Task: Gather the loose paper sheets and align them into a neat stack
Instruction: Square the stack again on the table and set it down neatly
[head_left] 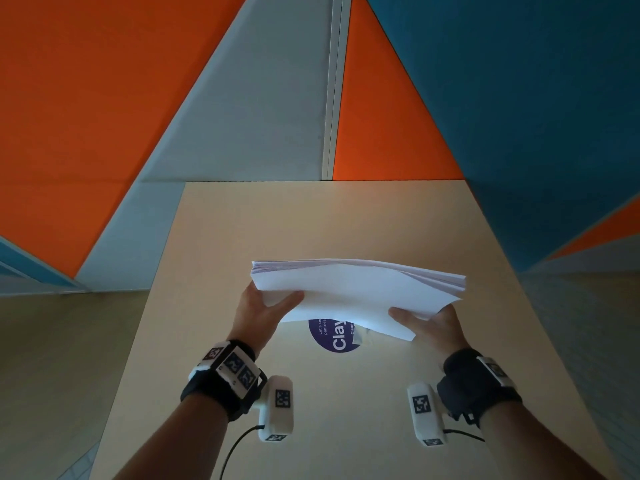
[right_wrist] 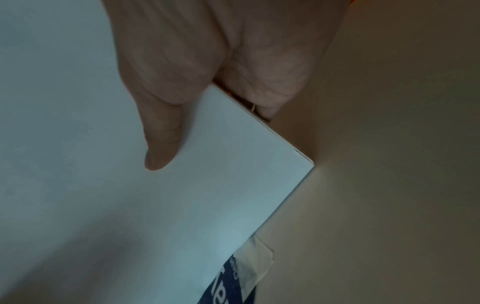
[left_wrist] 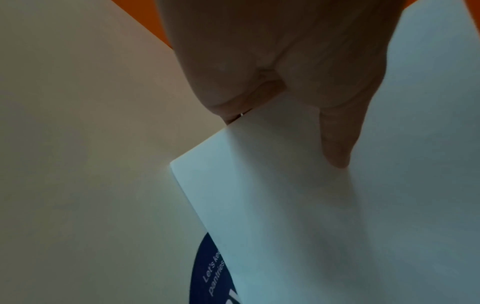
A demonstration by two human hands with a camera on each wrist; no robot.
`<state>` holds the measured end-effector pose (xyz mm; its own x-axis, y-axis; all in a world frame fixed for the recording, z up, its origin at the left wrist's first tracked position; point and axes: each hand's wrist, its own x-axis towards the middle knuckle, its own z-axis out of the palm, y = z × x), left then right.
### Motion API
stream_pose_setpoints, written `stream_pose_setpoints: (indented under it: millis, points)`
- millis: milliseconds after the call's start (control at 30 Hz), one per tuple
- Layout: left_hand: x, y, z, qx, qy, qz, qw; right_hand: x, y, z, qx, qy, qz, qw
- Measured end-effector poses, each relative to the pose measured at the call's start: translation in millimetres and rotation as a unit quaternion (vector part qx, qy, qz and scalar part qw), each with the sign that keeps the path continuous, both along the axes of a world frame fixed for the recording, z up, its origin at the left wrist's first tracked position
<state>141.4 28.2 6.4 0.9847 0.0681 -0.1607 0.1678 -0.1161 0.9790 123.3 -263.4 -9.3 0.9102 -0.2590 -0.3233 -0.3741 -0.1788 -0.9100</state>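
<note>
Above the table (head_left: 207,271), both hands pinch the paper stack (head_left: 353,289).

bare table (head_left: 214,258) around, sticker (head_left: 332,339) flat

Head view high, wrist views close (sharing paper (head_left: 356,292))

White paper (head_left: 356,292); beige table (head_left: 346,220); dark blue sticker (head_left: 334,337), white lettering; orange, grey, teal wall (head_left: 104,98); black wristbands (head_left: 221,386), checkered markers.
</note>
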Motion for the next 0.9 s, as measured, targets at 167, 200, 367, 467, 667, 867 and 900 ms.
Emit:
stream_pose_setpoints:
  millis: [167,200,367,467,667,867,900]
  points:
    - [-4.6,-3.3,14.7,-0.095,-0.048,0.045,0.993,0.1,-2.5,-2.8,-0.021,0.018,0.012,1.0]
    - [-4.3,-4.7,21.1,-0.119,-0.066,0.063,0.989,0.2,-3.6,-4.7,-0.027,0.029,0.011,0.999]
    - [2.3,-17.2,41.2,-0.11,-0.096,0.104,0.984,-0.3,-6.2,-3.8,-0.068,0.094,0.002,0.993]
    - [5.1,-18.0,42.1,-0.093,-0.088,0.113,0.985,-1.0,-4.2,14.6,-0.076,0.056,0.016,0.995]
    - [5.1,-16.4,41.7,-0.079,-0.089,0.106,0.987,-3.7,4.7,55.2,0.118,-0.14,-0.018,0.983]
    - [5.9,-16.1,40.6,-0.079,-0.087,0.11,0.987,4.1,13.5,59.6,0.167,-0.146,-0.092,0.971]
    - [5.7,-16.5,41.0,-0.079,-0.089,0.111,0.987,4.3,14.6,59.3,0.174,-0.152,-0.088,0.969]
